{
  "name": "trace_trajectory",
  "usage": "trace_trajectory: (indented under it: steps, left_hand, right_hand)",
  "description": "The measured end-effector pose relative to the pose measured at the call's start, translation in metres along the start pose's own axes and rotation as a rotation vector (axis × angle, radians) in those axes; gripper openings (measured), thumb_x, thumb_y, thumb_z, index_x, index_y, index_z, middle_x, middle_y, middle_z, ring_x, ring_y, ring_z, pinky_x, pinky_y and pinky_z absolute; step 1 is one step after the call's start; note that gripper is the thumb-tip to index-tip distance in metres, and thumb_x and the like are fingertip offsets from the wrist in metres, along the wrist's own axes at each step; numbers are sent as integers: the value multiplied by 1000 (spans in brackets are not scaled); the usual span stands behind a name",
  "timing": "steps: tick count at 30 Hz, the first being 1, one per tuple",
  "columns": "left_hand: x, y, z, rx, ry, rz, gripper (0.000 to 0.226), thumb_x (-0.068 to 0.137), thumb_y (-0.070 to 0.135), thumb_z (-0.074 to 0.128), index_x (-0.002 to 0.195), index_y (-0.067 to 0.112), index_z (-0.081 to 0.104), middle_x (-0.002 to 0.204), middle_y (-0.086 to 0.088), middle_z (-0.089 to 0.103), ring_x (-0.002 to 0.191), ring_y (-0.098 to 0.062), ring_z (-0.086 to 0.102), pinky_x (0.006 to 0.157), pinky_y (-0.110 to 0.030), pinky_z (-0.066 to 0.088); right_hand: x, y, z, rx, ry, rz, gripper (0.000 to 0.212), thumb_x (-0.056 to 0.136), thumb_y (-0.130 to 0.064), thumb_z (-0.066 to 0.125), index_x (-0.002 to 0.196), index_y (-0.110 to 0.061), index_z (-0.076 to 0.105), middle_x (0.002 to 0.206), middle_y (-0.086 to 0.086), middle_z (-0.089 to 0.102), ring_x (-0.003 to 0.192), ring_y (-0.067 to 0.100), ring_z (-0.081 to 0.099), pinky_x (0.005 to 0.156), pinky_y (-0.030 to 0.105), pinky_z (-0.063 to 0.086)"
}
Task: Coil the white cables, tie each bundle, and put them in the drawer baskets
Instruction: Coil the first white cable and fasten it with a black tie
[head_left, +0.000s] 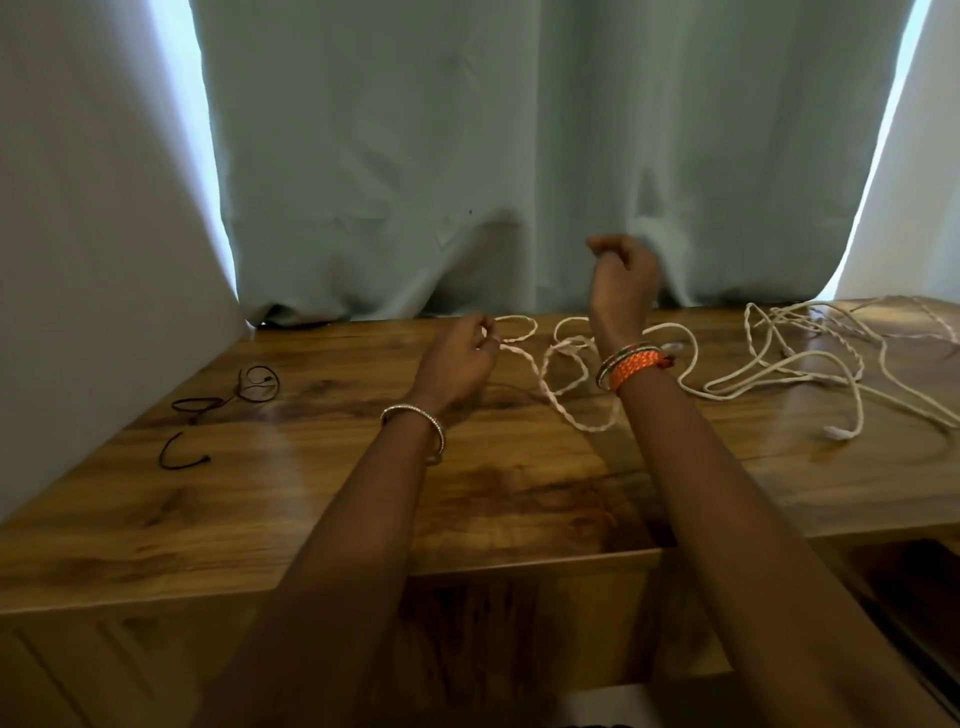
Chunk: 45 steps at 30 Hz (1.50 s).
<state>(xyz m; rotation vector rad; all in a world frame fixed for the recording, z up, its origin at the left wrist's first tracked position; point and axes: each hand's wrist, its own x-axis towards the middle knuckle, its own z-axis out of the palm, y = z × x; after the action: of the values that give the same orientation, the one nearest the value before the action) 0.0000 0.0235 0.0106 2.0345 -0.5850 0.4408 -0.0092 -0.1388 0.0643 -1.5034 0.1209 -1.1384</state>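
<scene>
White braided cables lie loose and tangled along the back of the wooden table; they look light, limp and easily snagged. The left hand pinches one loop; the right hand, raised, is curled, its grip unclear

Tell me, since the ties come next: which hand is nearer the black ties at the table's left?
Left. The left hand is just right of the black ties, pinching a white cable; the right hand is raised farther right.
</scene>
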Motion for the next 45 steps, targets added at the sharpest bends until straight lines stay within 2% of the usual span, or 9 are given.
trace_trajectory:
  steps: [4, 7, 17, 22, 28, 31, 38, 41, 45]
  left_hand:
    - [-3, 21, 4, -135, -90, 119, 29, 92, 11, 54, 118, 10, 39, 91, 2, 58, 74, -3, 54, 63, -16, 45]
    - [-6, 21, -5, -108, 4, 185, 25, 90, 4, 55, 108, 6, 38, 88, 3, 55, 77, -4, 57, 60, -8, 44]
    - [4, -6, -8, 75, 147, 336, 11, 90, 12, 55, 82, 14, 47, 67, 10, 49, 60, 1, 48, 57, -18, 34]
    - [16, -17, -10, 322, 181, 377, 16, 91, 28, 50, 90, 18, 62, 87, 2, 66, 91, -19, 56, 88, -33, 28]
    - [22, -34, 0, 503, 230, 269, 28, 97, 34, 40, 84, 19, 60, 90, -2, 65, 95, -25, 54, 87, -37, 25]
    - [24, -36, -1, 226, 182, 154, 34, 95, 35, 39, 78, 15, 59, 78, -7, 66, 76, -27, 60, 71, -40, 46]
    - [28, -6, 3, 246, 150, 217, 22, 92, 15, 52, 80, 6, 68, 79, -13, 69, 76, -27, 61, 61, -25, 31]
    - [35, -10, -5, 360, 149, 210, 20, 89, 9, 51, 88, 2, 69, 87, -19, 70, 82, -33, 62, 63, -27, 33]
    - [38, -23, -17, 257, 131, 219, 25, 92, 23, 55, 81, 6, 70, 75, -14, 68, 71, -25, 60, 68, -39, 46]
  right_hand:
    - [-23, -30, 18, -281, -781, -114, 22, 88, -10, 48, 94, 1, 67, 85, 13, 65, 82, 24, 62, 78, 37, 50]
    - [-40, -23, 19, -515, -968, -170, 46, 100, -34, 36, 79, -4, 63, 71, 11, 62, 62, 18, 55, 64, 33, 44]
    - [-11, 9, -32, -438, -499, -401, 16, 85, -24, 61, 72, -21, 70, 62, -4, 62, 58, 6, 53, 57, 26, 40]
    - [24, 25, -73, -431, -96, -462, 17, 84, -19, 58, 80, -11, 72, 78, 8, 70, 73, 20, 61, 67, 32, 45]
    - [43, 41, -105, -767, 288, -7, 26, 81, -22, 50, 99, -17, 69, 109, 14, 64, 107, 36, 54, 93, 45, 38]
    - [29, 34, -93, -1003, 147, -37, 41, 70, -11, 58, 111, -15, 63, 124, 18, 52, 119, 38, 42, 103, 49, 27]
    - [-34, -4, -3, -961, -472, -927, 57, 68, -6, 57, 125, -6, 51, 122, 14, 56, 119, 31, 48, 113, 49, 14]
    - [-46, -22, 16, -1396, -1054, -565, 85, 80, -24, 65, 147, -10, 16, 141, 11, 42, 135, 29, 32, 113, 56, -1]
    - [-36, -55, 5, -1069, -1552, -83, 59, 86, -18, 62, 136, -3, 36, 134, 14, 47, 116, 23, 48, 90, 27, 42]
